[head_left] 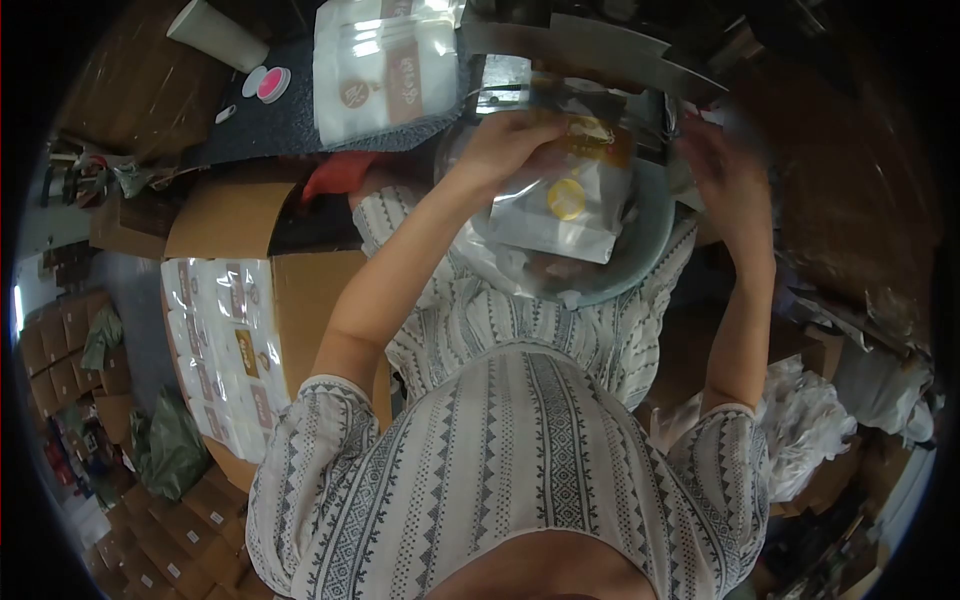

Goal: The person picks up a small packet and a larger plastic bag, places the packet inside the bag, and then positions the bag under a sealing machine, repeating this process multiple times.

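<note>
My left hand [512,148] is closed on the upper left part of a shiny silver pouch [560,220] with a gold band and a round yellow emblem. The pouch lies slanted over a pale grey-blue basin [655,215] on my lap, with clear plastic around it. My right hand [728,175] is raised to the right of the basin, beside a metal edge. Its fingers are bent and blurred, and whether they hold anything does not show. Ahead of both hands runs a long metal piece of equipment [600,45].
A stack of printed white pouches [385,80] lies on the dark mat at left, near a small pink-filled tub [272,85] and a white cup [215,35]. An open carton [320,300] of packed pouches stands left. Crumpled clear plastic [805,425] sits right. Several brown boxes [190,530] fill the floor.
</note>
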Tool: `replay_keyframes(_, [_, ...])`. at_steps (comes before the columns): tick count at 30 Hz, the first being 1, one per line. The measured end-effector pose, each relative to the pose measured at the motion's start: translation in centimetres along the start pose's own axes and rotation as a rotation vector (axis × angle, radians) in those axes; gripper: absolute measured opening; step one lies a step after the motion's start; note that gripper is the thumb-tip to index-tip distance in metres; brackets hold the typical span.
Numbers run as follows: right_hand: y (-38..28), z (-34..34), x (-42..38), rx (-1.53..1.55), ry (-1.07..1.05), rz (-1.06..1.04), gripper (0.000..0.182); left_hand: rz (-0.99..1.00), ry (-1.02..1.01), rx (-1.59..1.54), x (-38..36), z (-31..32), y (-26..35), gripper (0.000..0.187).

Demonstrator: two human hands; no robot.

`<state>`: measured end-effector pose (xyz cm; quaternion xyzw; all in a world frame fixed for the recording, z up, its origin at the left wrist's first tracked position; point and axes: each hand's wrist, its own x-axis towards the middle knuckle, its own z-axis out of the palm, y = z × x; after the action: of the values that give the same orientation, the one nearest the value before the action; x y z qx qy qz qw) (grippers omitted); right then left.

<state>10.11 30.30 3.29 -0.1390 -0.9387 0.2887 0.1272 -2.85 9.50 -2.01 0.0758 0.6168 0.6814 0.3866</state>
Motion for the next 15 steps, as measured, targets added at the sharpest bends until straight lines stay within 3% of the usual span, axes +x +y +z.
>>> replay_keyframes(2, [2.7,-0.1,0.7,-0.293,0.249,-0.002,0.027,-0.018,0.027,0.000,0.0,0.0,0.0,0.034])
replay_keyframes(5, [8.1,2.0,1.7,-0.554,0.101,0.146,0.022,0.010,0.006,0.142,0.4,-2.0,-0.5,0.036])
replay_keyframes(7, [8.6,1.5,2.2,-0.464,0.066,0.106,0.022,0.722,0.434,0.744,1.2,-6.1,-0.8,0.045])
replay_keyframes(8, [8.6,1.4,1.8,-0.373,0.016,0.080,0.022,0.712,0.432,0.748,0.6,-7.8,-1.5,0.045])
replay_keyframes(10, [8.1,1.2,1.5,-0.327,0.026,0.091,0.022,0.763,0.747,1.646,0.1,-10.4,-2.5,0.050])
replay_keyframes(11, [7.7,1.0,1.6,-0.283,0.037,0.093,0.021,0.917,0.723,1.736,-0.5,-10.8,-3.7,0.052])
replay_keyframes(12, [6.8,0.7,1.7,-0.279,0.042,0.091,0.021,0.921,0.726,1.740,-1.2,-11.0,-3.4,0.052])
replay_keyframes(14, [4.8,-0.2,1.0,-0.396,0.080,0.133,0.021,0.755,0.608,1.549,-2.9,-11.2,-3.0,0.035])
replay_keyframes(15, [4.4,-0.3,0.7,-0.400,0.074,0.133,0.021,0.750,0.606,1.545,-3.7,-11.3,-2.9,0.035])
